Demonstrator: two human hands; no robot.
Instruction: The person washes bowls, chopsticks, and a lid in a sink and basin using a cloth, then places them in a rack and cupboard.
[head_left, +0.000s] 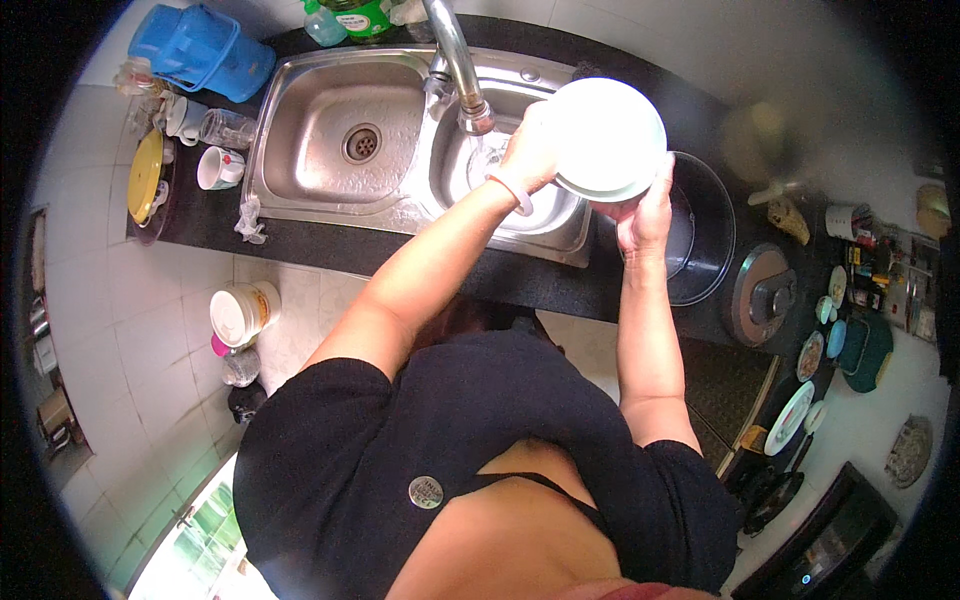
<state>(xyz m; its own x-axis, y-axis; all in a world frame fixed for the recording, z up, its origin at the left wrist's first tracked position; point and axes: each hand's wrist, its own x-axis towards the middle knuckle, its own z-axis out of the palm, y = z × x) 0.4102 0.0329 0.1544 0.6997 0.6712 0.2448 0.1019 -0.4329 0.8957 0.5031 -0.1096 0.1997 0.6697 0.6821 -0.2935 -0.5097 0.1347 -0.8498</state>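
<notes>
A round white bowl or dish (609, 139) is held up over the right edge of the sink, tilted and very bright. On its left side my left hand (532, 154) grips it, with a pale bracelet on the wrist. From below and to the right, my right hand (645, 214) supports it, fingers partly hidden behind it. The metal faucet (474, 112) stands left of the bowl, over the smaller right basin (457, 176) of the steel sink, where water and something clear show. The larger left basin (300, 150) has a drain strainer (361, 143).
A large dark-rimmed pot or basin (705, 225) stands right of the sink, near a round lid (759, 295). Left are a white mug (220, 168), a glass jar (225, 128), a yellow plate (144, 176) and a blue bucket (217, 56). Plates (789, 418) line the right.
</notes>
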